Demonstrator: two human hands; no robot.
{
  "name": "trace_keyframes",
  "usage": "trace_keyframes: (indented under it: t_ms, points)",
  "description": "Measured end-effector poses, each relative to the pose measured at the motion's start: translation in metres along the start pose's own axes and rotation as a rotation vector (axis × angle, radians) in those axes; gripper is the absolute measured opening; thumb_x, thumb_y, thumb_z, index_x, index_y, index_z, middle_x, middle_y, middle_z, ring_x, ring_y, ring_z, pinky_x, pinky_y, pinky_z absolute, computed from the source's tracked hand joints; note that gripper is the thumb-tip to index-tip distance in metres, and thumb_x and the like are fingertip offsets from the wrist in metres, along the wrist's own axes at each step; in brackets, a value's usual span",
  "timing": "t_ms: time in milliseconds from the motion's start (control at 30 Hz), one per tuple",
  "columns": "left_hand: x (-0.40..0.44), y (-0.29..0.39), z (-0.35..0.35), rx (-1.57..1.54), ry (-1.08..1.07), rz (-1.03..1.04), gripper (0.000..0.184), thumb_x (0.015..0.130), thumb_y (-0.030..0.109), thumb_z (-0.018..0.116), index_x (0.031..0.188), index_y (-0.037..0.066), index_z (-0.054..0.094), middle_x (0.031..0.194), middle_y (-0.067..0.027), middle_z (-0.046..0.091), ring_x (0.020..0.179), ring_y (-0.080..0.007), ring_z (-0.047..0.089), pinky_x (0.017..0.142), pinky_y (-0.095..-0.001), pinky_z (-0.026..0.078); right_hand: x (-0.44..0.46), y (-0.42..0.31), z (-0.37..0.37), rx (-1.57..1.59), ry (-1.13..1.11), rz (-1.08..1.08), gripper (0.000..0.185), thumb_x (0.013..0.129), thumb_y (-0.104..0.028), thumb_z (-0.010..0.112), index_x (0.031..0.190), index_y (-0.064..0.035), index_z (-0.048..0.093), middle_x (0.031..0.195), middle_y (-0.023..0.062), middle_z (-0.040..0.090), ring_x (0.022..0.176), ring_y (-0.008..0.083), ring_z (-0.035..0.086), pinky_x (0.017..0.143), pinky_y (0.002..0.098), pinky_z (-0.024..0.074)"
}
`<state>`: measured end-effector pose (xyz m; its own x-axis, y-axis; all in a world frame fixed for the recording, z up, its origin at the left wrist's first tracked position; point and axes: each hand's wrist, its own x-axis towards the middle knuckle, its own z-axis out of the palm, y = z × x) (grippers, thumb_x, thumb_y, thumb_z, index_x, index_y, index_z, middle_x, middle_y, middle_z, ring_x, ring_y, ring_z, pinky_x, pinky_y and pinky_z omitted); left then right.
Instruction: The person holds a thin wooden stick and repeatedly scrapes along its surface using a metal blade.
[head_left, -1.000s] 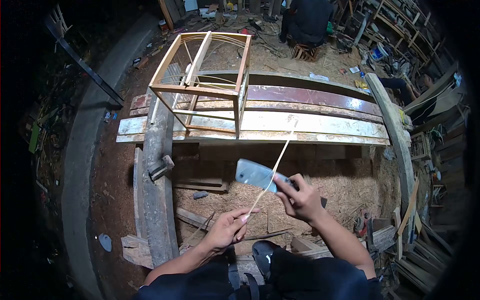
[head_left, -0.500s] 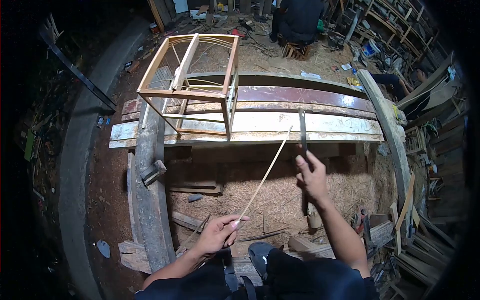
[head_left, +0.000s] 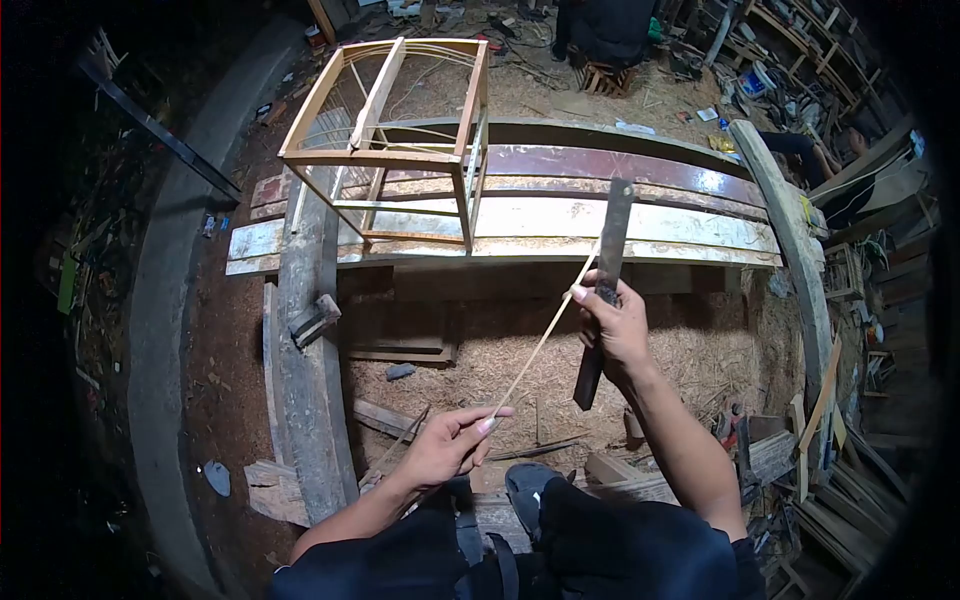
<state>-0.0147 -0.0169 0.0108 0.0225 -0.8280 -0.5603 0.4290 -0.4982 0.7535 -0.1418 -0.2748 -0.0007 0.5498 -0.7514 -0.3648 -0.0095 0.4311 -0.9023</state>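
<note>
Between the thumb and fingers of my left hand (head_left: 447, 447) is the near end of a thin pale wooden stick (head_left: 541, 345), slanting away up to the right. My right hand (head_left: 618, 328) is closed around a long, flat, dark knife (head_left: 616, 222) with a squared tip, its broad side facing me. The stick's far part runs against or just behind the knife, and my right thumb touches or nearly touches the stick there. Beyond my hands, a wooden frame cage (head_left: 372, 157) with thin bars and bent strips stands on the plank bench (head_left: 540, 218).
A thick beam (head_left: 308, 400) runs along my left with a small dark block tool (head_left: 315, 320) on it. Another post (head_left: 775, 215) crosses at right. Shavings cover the ground. Scrap wood (head_left: 850, 500) lies at right. One person (head_left: 605, 30) sits at the back, another at far right.
My right hand has turned the knife so its broad side shows and brought it against the stick's far part. The view has shifted slightly; my left hand keeps its hold.
</note>
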Motion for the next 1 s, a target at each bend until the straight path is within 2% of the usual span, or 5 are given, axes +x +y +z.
trace_keyframes:
  t_ms: [433, 500, 633, 733, 1000]
  points:
    - [-0.002, -0.006, -0.006, -0.087, -0.049, 0.057, 0.038, 0.108, 0.013, 0.044, 0.144, 0.005, 0.052, 0.070, 0.0007, 0.055, 0.051, -0.0021, 0.037, 0.047, -0.0195, 0.029, 0.013, -0.009, -0.031, -0.143, 0.150, -0.191, 0.038, 0.096, -0.019, 0.070, 0.128, -0.0010, 0.060, 0.073, -0.0020, 0.056, 0.051, 0.0032, 0.045, 0.044, 0.0220, 0.0366]
    - [-0.001, -0.005, -0.006, -0.091, -0.034, 0.072, 0.039, 0.108, 0.013, 0.044, 0.145, 0.004, 0.052, 0.070, 0.0005, 0.056, 0.052, -0.0021, 0.036, 0.048, -0.0196, 0.029, -0.002, -0.005, -0.020, -0.270, 0.048, -0.119, 0.045, 0.102, -0.024, 0.061, 0.142, -0.0047, 0.055, 0.080, -0.0033, 0.056, 0.069, 0.0027, 0.049, 0.058, 0.0202, 0.0407]
    - [-0.001, -0.004, -0.005, -0.164, 0.014, 0.062, 0.040, 0.107, 0.013, 0.046, 0.146, 0.005, 0.050, 0.070, 0.0003, 0.056, 0.052, -0.0021, 0.036, 0.048, -0.0194, 0.029, -0.033, 0.020, -0.002, -0.722, -0.102, -0.529, 0.044, 0.105, -0.015, 0.052, 0.147, -0.0034, 0.049, 0.079, 0.0033, 0.051, 0.071, 0.0115, 0.049, 0.064, 0.0289, 0.0431]
    - [-0.002, -0.002, -0.003, -0.196, 0.064, 0.073, 0.038, 0.106, 0.012, 0.049, 0.143, 0.004, 0.053, 0.071, -0.0002, 0.057, 0.052, -0.0024, 0.037, 0.047, -0.0200, 0.029, -0.057, 0.040, 0.013, -0.757, -0.185, -0.744, 0.046, 0.094, -0.011, 0.066, 0.140, -0.0060, 0.058, 0.087, 0.0130, 0.061, 0.077, 0.0250, 0.065, 0.073, 0.0367, 0.0530]
    - [-0.003, -0.014, -0.007, -0.317, 0.193, 0.104, 0.015, 0.097, 0.004, 0.059, 0.110, -0.002, 0.064, 0.066, -0.0067, 0.060, 0.046, -0.0065, 0.043, 0.048, -0.0224, 0.035, -0.091, 0.038, 0.016, -0.914, -0.449, -0.680, 0.049, 0.085, -0.016, 0.078, 0.133, -0.0161, 0.067, 0.088, 0.0114, 0.061, 0.070, 0.0224, 0.063, 0.060, 0.0341, 0.0527]
